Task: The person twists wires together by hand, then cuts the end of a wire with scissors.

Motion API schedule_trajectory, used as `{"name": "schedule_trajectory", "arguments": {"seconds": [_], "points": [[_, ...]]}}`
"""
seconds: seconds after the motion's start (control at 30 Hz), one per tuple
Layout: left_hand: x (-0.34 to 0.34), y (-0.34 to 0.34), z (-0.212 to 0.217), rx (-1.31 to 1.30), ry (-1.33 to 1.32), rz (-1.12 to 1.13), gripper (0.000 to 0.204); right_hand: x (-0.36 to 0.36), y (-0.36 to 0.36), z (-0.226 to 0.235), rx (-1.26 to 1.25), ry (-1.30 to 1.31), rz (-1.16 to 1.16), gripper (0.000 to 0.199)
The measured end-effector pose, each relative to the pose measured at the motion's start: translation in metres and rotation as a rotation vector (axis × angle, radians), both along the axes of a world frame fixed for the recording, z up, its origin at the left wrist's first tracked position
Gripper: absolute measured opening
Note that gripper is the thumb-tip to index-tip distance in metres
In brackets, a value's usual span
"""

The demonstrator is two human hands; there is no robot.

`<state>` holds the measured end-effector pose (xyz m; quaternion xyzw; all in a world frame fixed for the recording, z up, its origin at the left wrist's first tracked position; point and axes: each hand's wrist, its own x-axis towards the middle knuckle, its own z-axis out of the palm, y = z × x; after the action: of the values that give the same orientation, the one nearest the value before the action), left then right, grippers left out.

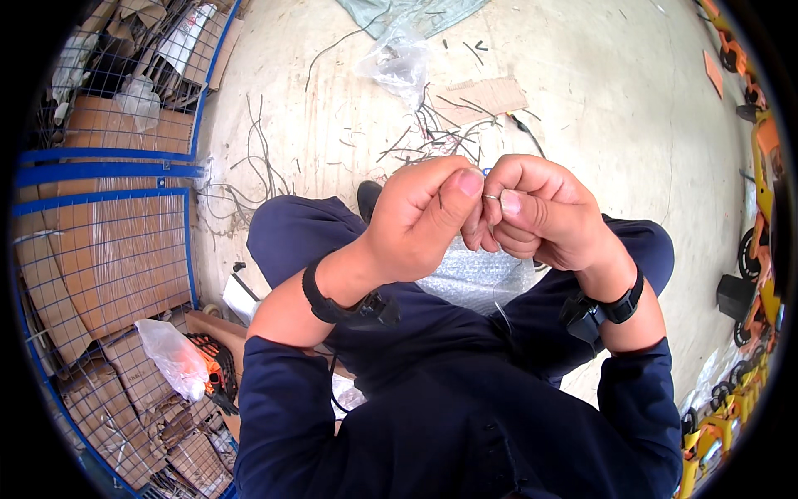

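Both hands are up together over the lap, knuckles nearly touching. The left hand is curled into a loose fist, thumb pressed forward against the right hand. Between the right thumb and forefinger sits a small metal ring, pinched tight where the two hands meet. A thin clear wire trails down from the hands over a sheet of bubble wrap lying across the dark blue trousers. Black straps circle both wrists. Beyond the knees, cut wire scraps litter the concrete floor, with a crumpled plastic bag near them. Blue wire cages of cardboard stand on the left.
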<state>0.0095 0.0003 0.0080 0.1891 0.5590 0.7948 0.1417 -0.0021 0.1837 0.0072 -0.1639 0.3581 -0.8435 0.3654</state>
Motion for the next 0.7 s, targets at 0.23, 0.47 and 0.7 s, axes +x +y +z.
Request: {"name": "schedule_trajectory", "arguments": {"seconds": [0.23,0.47,0.7], "points": [[0.001,-0.003,-0.001,0.11,-0.114,-0.026,0.035,-0.002,-0.004,-0.007,-0.194,-0.143,0.074,0.019],[0.001,0.0,0.003,0.201,-0.182,-0.028,0.036,0.0,-0.005,-0.005,-0.197,-0.186,0.069,0.019],[-0.002,-0.005,0.006,-0.088,0.15,0.033,0.03,-0.003,-0.005,-0.006,-0.168,-0.136,-0.008,0.018]]}}
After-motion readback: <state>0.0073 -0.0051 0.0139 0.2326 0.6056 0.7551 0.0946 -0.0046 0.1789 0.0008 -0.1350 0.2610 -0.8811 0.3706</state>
